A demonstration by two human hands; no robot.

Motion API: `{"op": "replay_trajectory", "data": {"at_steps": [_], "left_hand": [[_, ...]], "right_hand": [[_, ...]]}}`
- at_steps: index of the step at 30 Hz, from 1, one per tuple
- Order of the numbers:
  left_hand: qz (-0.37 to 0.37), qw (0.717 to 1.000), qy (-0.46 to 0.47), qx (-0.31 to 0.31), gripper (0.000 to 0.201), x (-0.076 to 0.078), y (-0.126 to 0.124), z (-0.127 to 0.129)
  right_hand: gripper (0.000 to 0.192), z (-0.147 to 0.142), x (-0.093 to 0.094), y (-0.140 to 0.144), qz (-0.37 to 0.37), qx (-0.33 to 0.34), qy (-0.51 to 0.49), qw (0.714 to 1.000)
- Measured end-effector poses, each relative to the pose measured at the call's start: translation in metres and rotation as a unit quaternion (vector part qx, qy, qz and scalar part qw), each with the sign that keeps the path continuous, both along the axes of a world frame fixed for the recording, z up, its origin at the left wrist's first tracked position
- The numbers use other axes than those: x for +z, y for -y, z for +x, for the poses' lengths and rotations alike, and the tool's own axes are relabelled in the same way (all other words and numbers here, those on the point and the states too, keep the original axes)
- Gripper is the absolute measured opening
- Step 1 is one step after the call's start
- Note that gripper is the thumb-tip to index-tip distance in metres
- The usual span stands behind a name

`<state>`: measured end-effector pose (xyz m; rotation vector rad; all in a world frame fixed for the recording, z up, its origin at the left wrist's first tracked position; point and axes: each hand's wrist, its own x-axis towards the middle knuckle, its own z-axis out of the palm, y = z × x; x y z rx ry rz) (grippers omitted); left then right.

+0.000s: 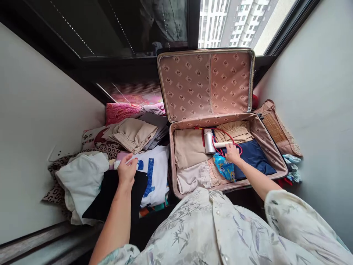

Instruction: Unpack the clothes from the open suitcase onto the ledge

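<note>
Suitcase [172, 162], before me; lid [190, 90] along its far edge. Inside: folded clothes [189, 147], all four corners; hair dryer [209, 142], upon them at the middle, handle at my right hand [233, 153]; pouch [224, 167], toward the near edge. Beyond the left edge: clothes pile [110, 189], under my left hand [127, 170]. Beyond the right: cushion [279, 127].

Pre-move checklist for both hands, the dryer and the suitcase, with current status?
1. Suitcase lid standing open: ok.
2. Hair dryer inside suitcase, over folded clothes: ok.
3. Right hand at the dryer's handle: ok.
4. Right-hand grip firm: cannot tell, fingertips partly hidden.
5. Red cord neatly bundled: not ok, loose loops around handle and hand.
6. Left hand empty: cannot tell; it is over the clothes pile.
</note>
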<state>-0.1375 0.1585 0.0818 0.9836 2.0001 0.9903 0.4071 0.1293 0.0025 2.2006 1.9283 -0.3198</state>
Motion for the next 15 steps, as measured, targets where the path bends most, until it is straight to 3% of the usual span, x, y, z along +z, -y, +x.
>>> {"op": "replay_trajectory", "data": {"at_steps": [5, 8, 11, 15], "left_hand": [[-0.011, 0.995, 0.068, 0.069, 0.034, 0.002, 0.105, 0.051], [-0.033, 0.994, 0.059, 0.086, 0.037, 0.002, 0.151, 0.089], [-0.037, 0.994, 0.065, 0.086, 0.047, -0.002, 0.172, 0.125], [-0.021, 0.996, 0.071, 0.056, 0.053, -0.009, 0.162, 0.168]], "right_hand": [[0.050, 0.031, -0.015, -0.057, -0.044, 0.084, -0.010, 0.995], [0.050, 0.044, -0.017, -0.078, -0.077, 0.160, -0.036, 0.983], [0.048, 0.048, -0.004, -0.092, -0.110, 0.239, -0.028, 0.964], [0.026, 0.059, 0.038, -0.097, -0.091, 0.269, -0.010, 0.959]]}}
